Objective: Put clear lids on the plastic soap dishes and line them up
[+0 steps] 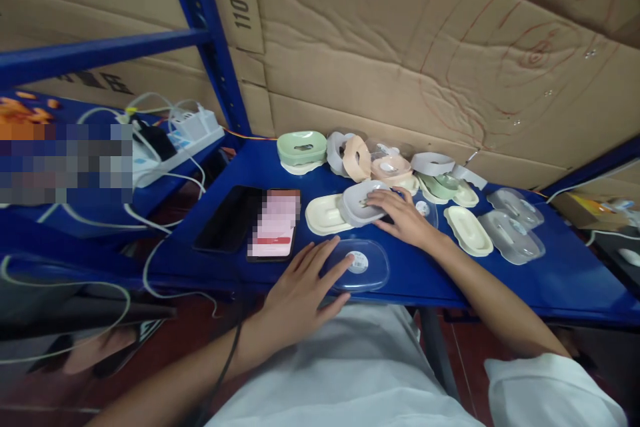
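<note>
My right hand [404,219] has its fingers over the rim of a grey oval soap dish [353,208]. That dish overlaps the right end of a cream oval tray [323,215]. Closer to me lies a clear plastic lid [376,273] with a round white label. My left hand [300,290] is spread over the lid's left side, fingers apart, gripping nothing; one fingertip is near the label. Another clear labelled lid [431,213] is partly hidden behind my right hand.
Along the back stand a green soap dish [302,147], a peach ring [357,159] and several similar parts. To the right are a cream tray [468,231] and clear-covered grey dishes [515,237]. A phone [274,223] lies left, near a power strip [195,140] with cables. Cardboard [360,47] walls the back.
</note>
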`<state>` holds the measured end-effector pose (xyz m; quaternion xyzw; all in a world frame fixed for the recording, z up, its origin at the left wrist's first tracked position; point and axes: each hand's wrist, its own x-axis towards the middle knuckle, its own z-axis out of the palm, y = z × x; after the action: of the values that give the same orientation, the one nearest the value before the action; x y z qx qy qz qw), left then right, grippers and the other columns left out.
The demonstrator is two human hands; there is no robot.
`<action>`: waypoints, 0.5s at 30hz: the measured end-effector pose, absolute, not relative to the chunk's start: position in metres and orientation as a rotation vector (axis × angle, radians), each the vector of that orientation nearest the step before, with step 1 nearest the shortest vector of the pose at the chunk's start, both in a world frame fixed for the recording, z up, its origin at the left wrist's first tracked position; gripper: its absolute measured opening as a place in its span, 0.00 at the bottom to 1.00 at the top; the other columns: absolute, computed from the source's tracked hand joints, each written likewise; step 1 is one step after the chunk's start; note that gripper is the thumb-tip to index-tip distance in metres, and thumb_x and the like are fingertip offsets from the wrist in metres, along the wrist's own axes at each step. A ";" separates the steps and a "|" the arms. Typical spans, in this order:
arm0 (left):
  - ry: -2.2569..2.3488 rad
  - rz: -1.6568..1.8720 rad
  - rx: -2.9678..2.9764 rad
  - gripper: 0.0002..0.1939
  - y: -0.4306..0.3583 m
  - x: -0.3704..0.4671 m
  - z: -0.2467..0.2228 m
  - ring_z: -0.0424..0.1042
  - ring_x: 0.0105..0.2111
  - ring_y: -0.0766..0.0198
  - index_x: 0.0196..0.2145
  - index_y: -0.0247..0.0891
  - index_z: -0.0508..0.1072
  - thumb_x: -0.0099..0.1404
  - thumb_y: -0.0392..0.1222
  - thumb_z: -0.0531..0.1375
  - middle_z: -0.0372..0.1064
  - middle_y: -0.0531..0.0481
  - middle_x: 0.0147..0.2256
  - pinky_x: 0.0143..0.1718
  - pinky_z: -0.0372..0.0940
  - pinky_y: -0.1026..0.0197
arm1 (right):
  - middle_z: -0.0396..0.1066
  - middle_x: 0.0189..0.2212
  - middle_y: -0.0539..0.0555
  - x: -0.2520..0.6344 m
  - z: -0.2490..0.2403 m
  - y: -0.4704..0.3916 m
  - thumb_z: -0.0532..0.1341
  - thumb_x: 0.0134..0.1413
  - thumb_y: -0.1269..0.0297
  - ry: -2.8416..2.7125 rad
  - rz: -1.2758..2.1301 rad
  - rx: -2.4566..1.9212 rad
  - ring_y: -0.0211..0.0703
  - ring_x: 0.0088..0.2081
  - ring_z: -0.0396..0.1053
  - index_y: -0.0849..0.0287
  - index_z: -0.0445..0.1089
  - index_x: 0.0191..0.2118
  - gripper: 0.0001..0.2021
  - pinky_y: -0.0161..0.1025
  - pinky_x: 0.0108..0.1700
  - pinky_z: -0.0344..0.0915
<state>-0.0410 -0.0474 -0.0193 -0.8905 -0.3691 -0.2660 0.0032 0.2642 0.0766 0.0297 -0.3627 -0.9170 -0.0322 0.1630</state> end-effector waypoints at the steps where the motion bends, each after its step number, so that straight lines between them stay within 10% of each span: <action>1: -1.165 -0.832 -2.795 0.29 -0.047 -0.042 -0.019 0.65 0.69 0.43 0.71 0.44 0.67 0.76 0.49 0.61 0.56 0.36 0.73 0.69 0.64 0.39 | 0.74 0.64 0.62 0.264 0.028 0.078 0.58 0.74 0.64 -2.613 -0.118 -1.032 0.55 0.67 0.69 0.55 0.70 0.63 0.17 0.62 0.71 0.53; 15: -1.341 -0.883 -2.621 0.32 -0.047 -0.029 -0.015 0.61 0.71 0.43 0.74 0.39 0.59 0.76 0.41 0.57 0.53 0.34 0.74 0.72 0.56 0.36 | 0.82 0.53 0.58 0.297 0.043 -0.044 0.65 0.69 0.59 -2.262 -0.422 -1.123 0.60 0.54 0.79 0.46 0.69 0.65 0.21 0.55 0.56 0.67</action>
<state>-0.0287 -0.0470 -0.0152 -0.8522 -0.4360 -0.2872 0.0342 0.2968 -0.0438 0.0431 -0.4203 -0.8463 -0.1580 0.2866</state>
